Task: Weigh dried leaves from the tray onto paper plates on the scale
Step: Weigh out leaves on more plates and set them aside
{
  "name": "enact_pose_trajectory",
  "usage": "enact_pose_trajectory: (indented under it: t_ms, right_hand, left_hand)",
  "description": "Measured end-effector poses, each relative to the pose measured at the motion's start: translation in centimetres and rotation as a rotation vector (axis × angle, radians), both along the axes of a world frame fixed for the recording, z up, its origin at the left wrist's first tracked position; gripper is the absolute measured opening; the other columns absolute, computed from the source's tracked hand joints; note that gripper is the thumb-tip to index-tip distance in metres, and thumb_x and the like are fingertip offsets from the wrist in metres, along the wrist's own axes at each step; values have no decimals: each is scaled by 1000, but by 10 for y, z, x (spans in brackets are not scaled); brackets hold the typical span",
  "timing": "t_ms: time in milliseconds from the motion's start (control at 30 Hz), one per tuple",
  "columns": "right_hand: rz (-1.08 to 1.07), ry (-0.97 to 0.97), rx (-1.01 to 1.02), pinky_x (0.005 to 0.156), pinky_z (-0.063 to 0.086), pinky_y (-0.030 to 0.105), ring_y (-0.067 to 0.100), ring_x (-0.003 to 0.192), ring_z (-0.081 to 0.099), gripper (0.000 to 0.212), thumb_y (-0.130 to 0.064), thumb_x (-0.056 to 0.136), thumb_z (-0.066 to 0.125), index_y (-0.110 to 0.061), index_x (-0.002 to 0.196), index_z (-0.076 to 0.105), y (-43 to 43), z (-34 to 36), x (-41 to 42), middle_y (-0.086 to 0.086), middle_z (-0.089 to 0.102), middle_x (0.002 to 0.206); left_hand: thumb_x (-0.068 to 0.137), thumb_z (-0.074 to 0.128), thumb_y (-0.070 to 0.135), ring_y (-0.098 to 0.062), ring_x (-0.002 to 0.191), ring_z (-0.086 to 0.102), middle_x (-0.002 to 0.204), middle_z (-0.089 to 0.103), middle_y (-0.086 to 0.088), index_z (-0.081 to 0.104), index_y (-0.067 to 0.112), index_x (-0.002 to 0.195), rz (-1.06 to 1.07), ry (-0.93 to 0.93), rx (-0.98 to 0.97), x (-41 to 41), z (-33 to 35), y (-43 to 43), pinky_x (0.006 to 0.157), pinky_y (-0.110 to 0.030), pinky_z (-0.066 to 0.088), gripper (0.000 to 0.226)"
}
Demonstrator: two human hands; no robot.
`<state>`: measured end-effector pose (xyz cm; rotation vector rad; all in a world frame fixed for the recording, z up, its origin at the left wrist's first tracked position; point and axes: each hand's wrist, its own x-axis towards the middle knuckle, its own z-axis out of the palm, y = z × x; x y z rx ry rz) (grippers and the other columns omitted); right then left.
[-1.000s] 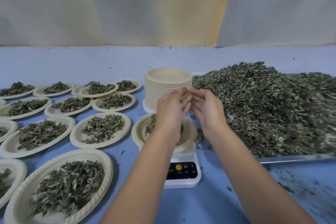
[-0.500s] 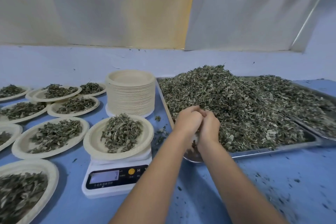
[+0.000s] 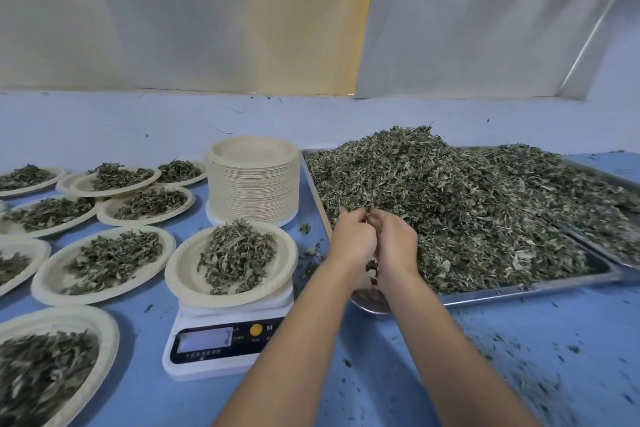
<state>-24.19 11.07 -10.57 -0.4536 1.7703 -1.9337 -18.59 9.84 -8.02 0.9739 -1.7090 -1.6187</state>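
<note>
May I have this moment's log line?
left hand, right hand: gripping dried green leaves over steel tray | filled round paper plate on white scale

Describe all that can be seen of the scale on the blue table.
The scale is a white, plastic-looking box standing flat on the blue table, left of the metal tray. Its dark front panel has a pale display, unreadable here, an orange round button and the letter M. A paper plate heaped with dried leaves rests on top. The left forearm hides its right front corner.
</note>
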Motion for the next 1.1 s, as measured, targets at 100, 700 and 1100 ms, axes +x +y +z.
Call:
enact_pose_trajectory:
  t_ms: [100,700,1100]
  right_hand:
    - [7,29,-63,96,50,45,25,102,64,30,4,89,48,-13,105,66,2,0,3,11,68,106]
    - [143,124,-117,83,43,25,11,99,59,24,-7,94,47,-25,96,63,-38,11,83,-8,64,100]
    - [236,173,4,96,42,29,14,107,56,27,-10,95,48,-14,115,67,-42,0,94,-3,65,114]
  left_hand:
    - [98,31,-6,-19,139,33,150,35,-8,26,9,148,-4,139,31,5,0,-2,101,-20,33,53]
    - [94,44,3,-10,117,53,125,60,1,58,15,127,454,278,-121,153,19,-60,100,-28,41,38]
    - [97,38,0,-16,119,49,134,53,-5,51,6,133,647,193,-32,202,-14,-80,95,-26,37,40]
